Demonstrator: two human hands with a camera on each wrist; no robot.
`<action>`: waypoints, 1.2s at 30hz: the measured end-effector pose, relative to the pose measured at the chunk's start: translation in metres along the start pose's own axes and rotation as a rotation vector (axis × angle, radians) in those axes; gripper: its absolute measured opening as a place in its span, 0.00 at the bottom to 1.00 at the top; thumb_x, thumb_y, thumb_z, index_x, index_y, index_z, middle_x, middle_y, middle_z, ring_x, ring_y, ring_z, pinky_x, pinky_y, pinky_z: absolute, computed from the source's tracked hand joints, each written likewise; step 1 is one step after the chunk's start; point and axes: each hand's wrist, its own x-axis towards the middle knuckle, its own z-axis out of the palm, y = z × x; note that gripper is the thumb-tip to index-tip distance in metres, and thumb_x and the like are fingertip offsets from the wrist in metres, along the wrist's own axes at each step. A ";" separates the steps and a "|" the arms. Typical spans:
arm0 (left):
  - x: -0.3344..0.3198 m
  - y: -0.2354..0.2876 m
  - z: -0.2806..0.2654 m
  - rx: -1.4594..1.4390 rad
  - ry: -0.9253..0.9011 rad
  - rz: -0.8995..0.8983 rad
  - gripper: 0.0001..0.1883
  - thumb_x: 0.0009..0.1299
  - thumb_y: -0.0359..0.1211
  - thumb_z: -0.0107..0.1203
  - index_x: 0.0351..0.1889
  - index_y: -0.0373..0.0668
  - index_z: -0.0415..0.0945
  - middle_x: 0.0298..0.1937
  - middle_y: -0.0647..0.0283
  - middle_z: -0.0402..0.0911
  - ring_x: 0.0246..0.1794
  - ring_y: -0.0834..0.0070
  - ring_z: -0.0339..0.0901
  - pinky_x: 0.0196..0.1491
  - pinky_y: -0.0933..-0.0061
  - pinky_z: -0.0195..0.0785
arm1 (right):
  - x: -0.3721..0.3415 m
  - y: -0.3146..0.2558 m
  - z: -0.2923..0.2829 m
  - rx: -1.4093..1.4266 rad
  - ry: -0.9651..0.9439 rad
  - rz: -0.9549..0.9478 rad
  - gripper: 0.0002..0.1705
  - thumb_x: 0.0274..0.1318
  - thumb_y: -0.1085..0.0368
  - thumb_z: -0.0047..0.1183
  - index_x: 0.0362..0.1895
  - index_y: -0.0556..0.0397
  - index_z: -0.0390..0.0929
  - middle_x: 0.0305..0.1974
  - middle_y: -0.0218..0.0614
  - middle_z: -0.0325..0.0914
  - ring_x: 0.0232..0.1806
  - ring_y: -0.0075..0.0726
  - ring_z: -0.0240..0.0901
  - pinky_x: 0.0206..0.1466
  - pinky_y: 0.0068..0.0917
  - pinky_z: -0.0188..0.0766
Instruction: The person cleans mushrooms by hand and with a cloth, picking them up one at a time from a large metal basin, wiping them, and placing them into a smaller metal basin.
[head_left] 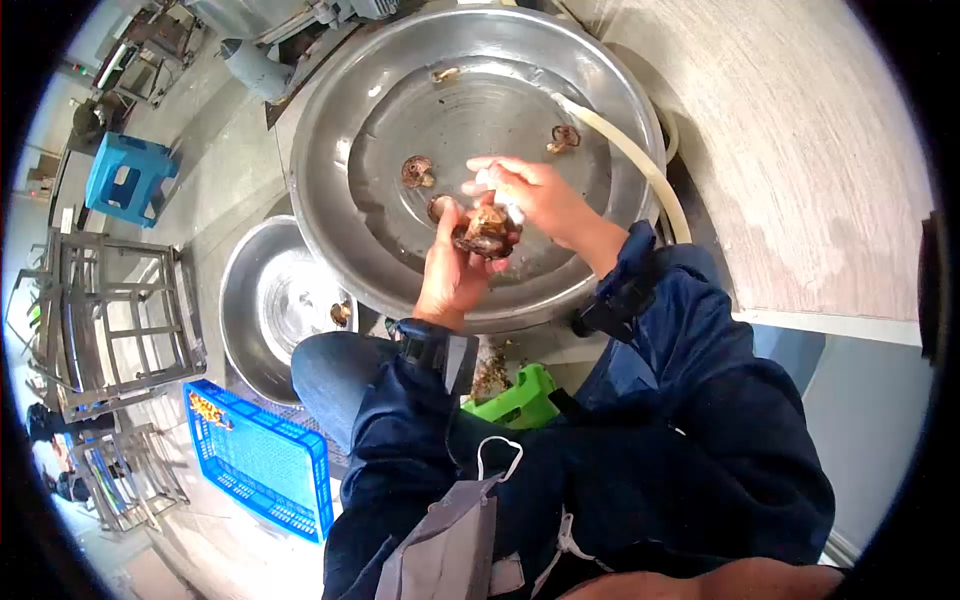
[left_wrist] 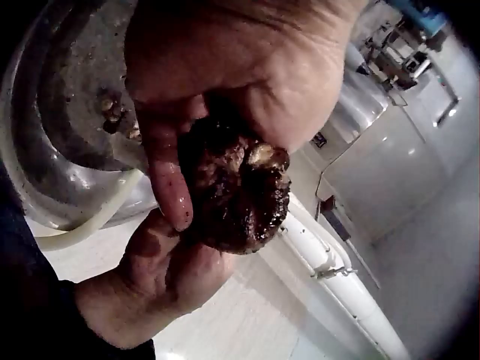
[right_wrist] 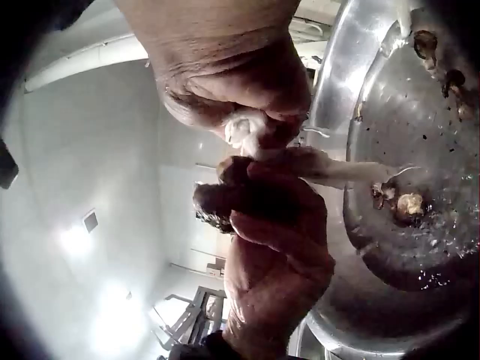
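Held item: a dark brown, wet, ruffled mushroom-like piece (head_left: 487,232), above the large round stainless-steel basin (head_left: 325,215). The left hand (head_left: 455,275) grips it from below, fingers and thumb bent about its sides. The right hand (head_left: 555,205) pinches a soft white wad, apparently cloth (right_wrist: 244,131), close against the piece. (Whether the wad touches it cannot be confirmed.) A smaller brown piece (head_left: 437,207) shows by the left thumb; whether it is held or lies beyond cannot be told.

In the basin: shallow water with dark specks, two brown mushroom-like pieces (head_left: 417,171) (head_left: 564,138) well apart, a small pale-brown fragment (head_left: 445,74) near the far side, and a cream hose (head_left: 640,155) leading in over the rim. A smaller steel basin (head_left: 238,300) beside it holds one brown piece (head_left: 341,314).

Assessment of the wiping step: the folds would probably trap grit, so short, light strokes along them should serve better than hard scrubbing. The piece looks brittle at its edge; the lower grip should support it broadly without squeezing. Turning it in small steps, with a rinsed face of the wad, would expose each side (the underside included).
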 end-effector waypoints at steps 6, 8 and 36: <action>0.006 -0.001 -0.001 0.178 0.215 0.109 0.25 0.76 0.58 0.41 0.50 0.48 0.74 0.43 0.67 0.80 0.36 0.73 0.78 0.26 0.75 0.66 | 0.001 0.009 0.006 -0.529 -0.191 -0.423 0.20 0.72 0.59 0.41 0.59 0.53 0.75 0.54 0.37 0.81 0.56 0.31 0.75 0.61 0.28 0.67; 0.001 -0.002 0.004 0.163 0.194 0.089 0.26 0.76 0.59 0.40 0.51 0.48 0.74 0.43 0.67 0.80 0.36 0.74 0.78 0.26 0.75 0.66 | 0.000 0.012 0.005 -0.393 -0.109 -0.250 0.19 0.72 0.59 0.42 0.58 0.54 0.76 0.51 0.37 0.82 0.52 0.32 0.77 0.58 0.29 0.69; 0.011 -0.013 -0.020 -0.465 -0.364 -0.207 0.22 0.75 0.55 0.41 0.40 0.49 0.76 0.28 0.65 0.76 0.20 0.78 0.71 0.09 0.83 0.53 | 0.010 0.023 0.013 -0.110 -0.191 -0.190 0.20 0.75 0.57 0.39 0.61 0.54 0.71 0.49 0.36 0.77 0.52 0.27 0.72 0.58 0.27 0.68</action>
